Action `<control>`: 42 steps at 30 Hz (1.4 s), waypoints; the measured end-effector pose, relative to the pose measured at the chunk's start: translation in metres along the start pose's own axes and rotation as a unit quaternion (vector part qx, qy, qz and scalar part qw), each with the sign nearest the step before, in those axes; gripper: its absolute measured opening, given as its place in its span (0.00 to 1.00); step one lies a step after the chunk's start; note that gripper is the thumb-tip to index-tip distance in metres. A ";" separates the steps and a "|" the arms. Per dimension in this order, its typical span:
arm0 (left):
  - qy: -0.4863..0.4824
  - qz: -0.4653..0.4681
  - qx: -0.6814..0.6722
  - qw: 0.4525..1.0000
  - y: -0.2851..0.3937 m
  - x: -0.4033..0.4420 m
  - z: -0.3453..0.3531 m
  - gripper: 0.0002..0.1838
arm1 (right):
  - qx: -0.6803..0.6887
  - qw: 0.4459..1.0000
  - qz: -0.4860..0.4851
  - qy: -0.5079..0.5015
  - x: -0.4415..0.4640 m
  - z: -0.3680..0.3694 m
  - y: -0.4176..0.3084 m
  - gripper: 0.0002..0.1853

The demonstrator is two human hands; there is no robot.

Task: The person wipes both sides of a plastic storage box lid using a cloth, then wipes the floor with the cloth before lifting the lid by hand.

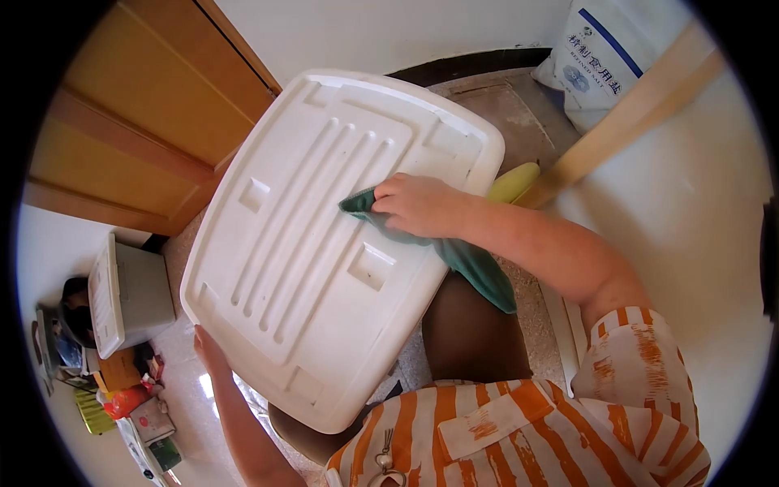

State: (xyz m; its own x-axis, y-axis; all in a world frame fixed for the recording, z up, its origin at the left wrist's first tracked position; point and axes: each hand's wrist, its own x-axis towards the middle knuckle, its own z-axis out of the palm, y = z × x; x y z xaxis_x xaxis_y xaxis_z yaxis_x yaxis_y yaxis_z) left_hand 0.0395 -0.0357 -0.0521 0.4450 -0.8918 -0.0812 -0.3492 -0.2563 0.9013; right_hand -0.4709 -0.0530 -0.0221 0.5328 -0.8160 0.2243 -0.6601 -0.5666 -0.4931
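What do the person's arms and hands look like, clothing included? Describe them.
The right hand and left hand are bare, with no glove, watch or bracelet showing. The short right sleeve is white with uneven orange stripes, ending near the elbow. No left sleeve can be made out.

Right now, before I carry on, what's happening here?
A person in an orange-and-white striped shirt has a large white plastic lid in front of them. The right hand holds a green cloth against the lid's grooved face. The left hand is at the lid's left edge, its grip partly hidden.
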 end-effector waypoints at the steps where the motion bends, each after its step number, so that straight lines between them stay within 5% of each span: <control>1: 0.008 0.002 -0.004 1.000 -0.003 0.001 -0.001 0.28 | 0.001 1.000 0.001 0.001 0.001 -0.003 0.002 0.11; 9: 0.009 -0.003 0.000 1.000 0.003 -0.003 0.004 0.28 | -0.113 0.966 0.186 0.141 -0.004 -0.031 0.045 0.14; 13: 0.007 -0.013 -0.006 1.000 0.000 -0.001 0.003 0.28 | -0.173 0.952 0.228 0.113 0.003 -0.012 0.022 0.20; 18: 0.009 -0.010 -0.001 1.000 0.001 -0.001 0.003 0.28 | -0.166 0.971 0.166 0.041 0.001 0.008 -0.017 0.20; 23: 0.022 -0.024 0.008 0.999 0.001 0.003 0.005 0.28 | -0.086 0.996 -0.017 0.028 -0.007 0.022 -0.021 0.12; 32: 0.012 -0.002 0.028 1.000 0.002 -0.002 0.002 0.28 | -0.213 0.959 0.152 0.107 0.001 0.005 0.019 0.09; 42: 0.014 -0.030 0.005 0.999 0.002 -0.001 0.005 0.28 | -0.072 0.995 0.067 -0.018 0.010 0.029 -0.055 0.09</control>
State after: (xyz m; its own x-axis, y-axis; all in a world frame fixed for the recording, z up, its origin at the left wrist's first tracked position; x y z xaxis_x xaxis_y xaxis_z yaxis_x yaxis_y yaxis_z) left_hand 0.0339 -0.0370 -0.0526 0.4877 -0.8644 -0.1222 -0.3306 -0.3124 0.8906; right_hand -0.4142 -0.0267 -0.0175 0.4528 -0.8816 0.1330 -0.7939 -0.4666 -0.3900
